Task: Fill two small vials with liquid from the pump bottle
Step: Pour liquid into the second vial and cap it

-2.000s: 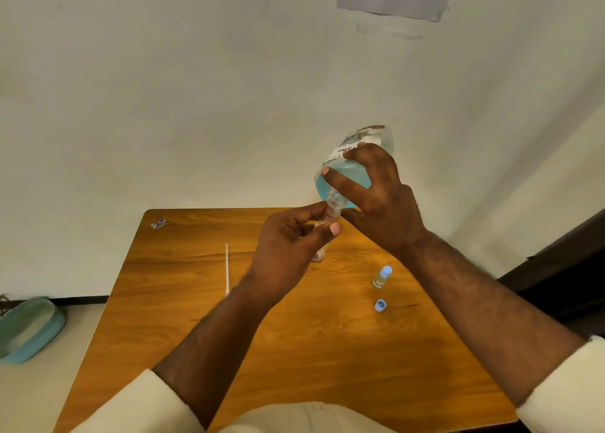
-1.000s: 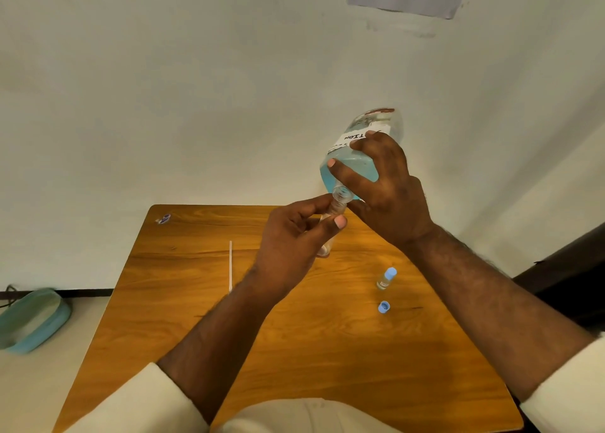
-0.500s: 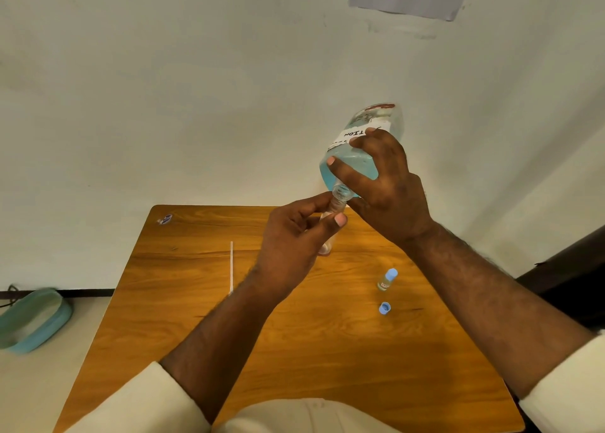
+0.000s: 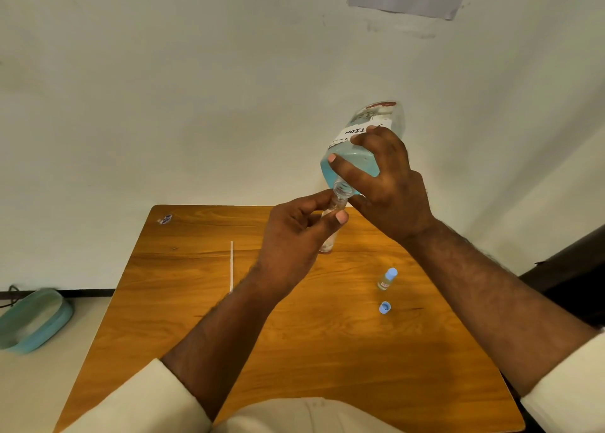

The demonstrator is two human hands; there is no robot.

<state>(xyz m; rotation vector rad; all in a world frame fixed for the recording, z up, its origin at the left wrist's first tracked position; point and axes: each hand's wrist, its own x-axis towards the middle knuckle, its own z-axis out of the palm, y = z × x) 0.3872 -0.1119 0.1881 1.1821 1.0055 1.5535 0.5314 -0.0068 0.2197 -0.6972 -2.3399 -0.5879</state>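
My right hand (image 4: 389, 187) had its grip curled round the tilted bottle (image 4: 363, 144) above the tabletop's (image 4: 294, 351) far edge; my left hand (image 4: 294, 236) pinched a vial (image 4: 330, 233) under its mouth; a capped vial (image 4: 386, 279) and loose cap (image 4: 385, 308) sat near the right edge; a pale wall (image 4: 163, 89) stood behind, a teal basin (image 4: 32, 321) on the floor at left.

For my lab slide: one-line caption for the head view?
Right hand tips clear blue-liquid bottle into small clear vial held by left hand.

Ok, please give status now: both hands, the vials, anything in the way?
Left hand pinches open vial. Right hand tips bottle, neck at vial mouth. Capped vial and loose cap on table, clear of the pour.
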